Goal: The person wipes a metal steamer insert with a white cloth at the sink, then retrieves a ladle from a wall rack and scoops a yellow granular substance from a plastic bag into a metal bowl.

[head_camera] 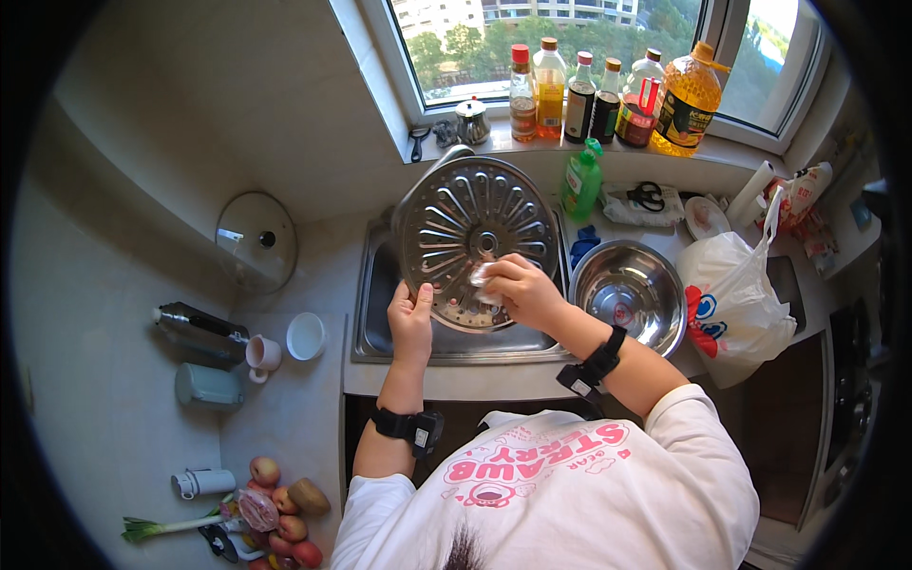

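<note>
A round perforated metal steamer tray (470, 206) is tilted up over the stainless steel sink (377, 335). My left hand (411, 324) grips its lower left rim, with the thumb on the face. In my right hand (524, 288) is a crumpled white tissue or cloth (487, 282), pressed against the tray's lower middle. Part of the face lies hidden behind that hand. The curved metal band behind the tray's upper left is too covered to identify.
Right of the sink are a steel bowl (584, 288), a white plastic bag (734, 285) and a green soap bottle (583, 182). Sauce and oil bottles (581, 107) line the windowsill. A glass lid (256, 242) leans on the left wall, above a mug (262, 354) and fruit (291, 529).
</note>
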### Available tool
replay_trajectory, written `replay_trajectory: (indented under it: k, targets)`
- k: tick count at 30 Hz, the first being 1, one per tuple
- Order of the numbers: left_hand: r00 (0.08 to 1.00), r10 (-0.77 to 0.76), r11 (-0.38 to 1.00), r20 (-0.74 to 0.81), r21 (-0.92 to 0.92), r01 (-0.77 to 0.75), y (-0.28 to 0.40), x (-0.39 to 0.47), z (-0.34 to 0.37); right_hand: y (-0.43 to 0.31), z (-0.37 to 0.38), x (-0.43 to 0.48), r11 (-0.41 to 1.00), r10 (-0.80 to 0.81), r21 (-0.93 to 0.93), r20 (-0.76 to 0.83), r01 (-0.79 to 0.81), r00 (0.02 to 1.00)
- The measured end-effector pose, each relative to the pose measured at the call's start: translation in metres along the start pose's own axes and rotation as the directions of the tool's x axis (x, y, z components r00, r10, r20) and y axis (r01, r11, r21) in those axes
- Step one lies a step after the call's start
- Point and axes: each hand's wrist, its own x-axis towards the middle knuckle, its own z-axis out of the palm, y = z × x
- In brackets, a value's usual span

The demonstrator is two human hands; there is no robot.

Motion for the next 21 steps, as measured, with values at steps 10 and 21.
replay_trajectory:
  k: [10,21]
  targets:
    - [0.999,-0.023,0.999,0.023,-0.046,0.025,-0.007,0.006,-0.012,0.011,-0.003,-0.009,0.964,0.189,-0.162,-0.144,-0.212,0.971]
    - [0.989,-0.138,0.982,0.052,-0.121,0.143,0.015,0.010,0.017,-0.044,0.002,-0.021,0.952,-0.064,-0.294,0.076,0.084,0.995]
